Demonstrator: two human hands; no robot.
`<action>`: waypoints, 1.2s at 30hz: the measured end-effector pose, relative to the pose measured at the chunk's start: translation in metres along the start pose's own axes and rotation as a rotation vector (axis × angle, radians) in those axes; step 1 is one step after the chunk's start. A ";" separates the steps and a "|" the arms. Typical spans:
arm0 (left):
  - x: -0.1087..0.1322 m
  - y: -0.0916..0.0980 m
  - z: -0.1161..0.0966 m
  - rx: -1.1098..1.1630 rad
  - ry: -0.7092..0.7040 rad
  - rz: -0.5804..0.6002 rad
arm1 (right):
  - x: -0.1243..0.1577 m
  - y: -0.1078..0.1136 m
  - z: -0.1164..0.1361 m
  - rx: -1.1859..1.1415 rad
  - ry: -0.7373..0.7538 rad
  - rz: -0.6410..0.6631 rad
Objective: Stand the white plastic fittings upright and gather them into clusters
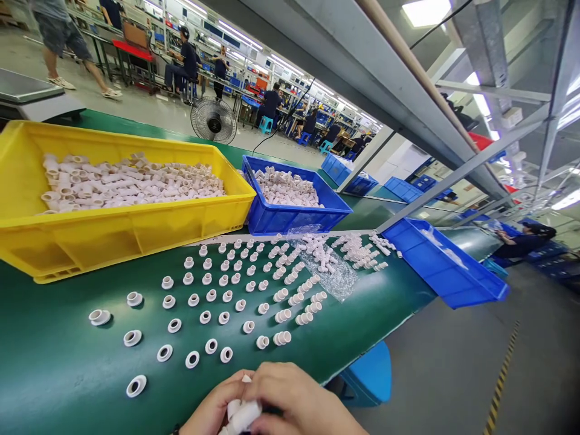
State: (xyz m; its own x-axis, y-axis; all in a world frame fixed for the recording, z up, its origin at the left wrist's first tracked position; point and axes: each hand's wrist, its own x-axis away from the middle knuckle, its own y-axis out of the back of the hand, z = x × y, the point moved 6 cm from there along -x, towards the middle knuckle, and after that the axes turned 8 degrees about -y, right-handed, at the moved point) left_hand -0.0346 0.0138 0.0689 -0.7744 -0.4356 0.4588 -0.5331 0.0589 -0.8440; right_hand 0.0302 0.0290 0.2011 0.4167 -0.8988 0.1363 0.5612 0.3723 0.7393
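Observation:
Both my hands meet at the bottom edge of the view over the green table (54,362). My left hand (212,408) and my right hand (299,402) are both closed around small white plastic pipe fittings (242,414) held between them. Just ahead of the hands, rows of several white ring-shaped fittings (206,299) stand upright on the table. To their right lie rows of short white tube fittings (299,296) on their sides.
A yellow bin (113,232) full of white fittings sits at the back left, a blue bin (294,217) with more beside it. A clear plastic bag (333,272) lies among loose fittings. A blue tray (446,269) overhangs the table's right edge. A blue stool (369,374) stands below; people work far behind.

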 end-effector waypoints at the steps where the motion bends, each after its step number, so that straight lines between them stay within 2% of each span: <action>1: 0.001 0.000 -0.001 -0.034 -0.013 -0.013 | 0.002 0.008 -0.007 0.010 -0.062 -0.075; 4: 0.001 0.000 -0.002 -0.104 -0.008 -0.040 | 0.006 0.029 -0.026 0.150 -0.174 -0.308; 6: 0.001 -0.001 -0.002 -0.112 0.008 -0.042 | 0.004 0.031 -0.034 0.266 -0.177 -0.356; 13: 0.001 -0.001 -0.004 -0.109 0.009 -0.058 | -0.008 0.011 -0.051 0.404 -0.215 -0.268; 24: -0.003 0.002 -0.004 -0.127 0.002 -0.058 | -0.017 -0.004 -0.072 0.491 -0.241 -0.191; 27: -0.002 0.003 -0.002 -0.120 -0.005 -0.045 | -0.015 -0.001 -0.065 0.495 -0.255 -0.187; 30: -0.003 0.005 -0.001 -0.101 -0.025 -0.052 | -0.008 0.004 -0.042 0.405 -0.196 -0.164; 34: -0.006 0.008 0.001 -0.060 -0.050 -0.053 | -0.002 -0.006 -0.007 0.281 0.026 0.081; 36: -0.006 0.010 0.003 -0.015 -0.032 -0.066 | -0.003 -0.013 -0.002 0.287 0.052 0.166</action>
State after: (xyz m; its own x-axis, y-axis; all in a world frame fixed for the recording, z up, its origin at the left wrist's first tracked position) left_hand -0.0339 0.0140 0.0571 -0.7263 -0.4672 0.5041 -0.5879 0.0422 -0.8079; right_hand 0.0232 0.0270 0.1898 0.5254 -0.8158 0.2419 0.2616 0.4253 0.8664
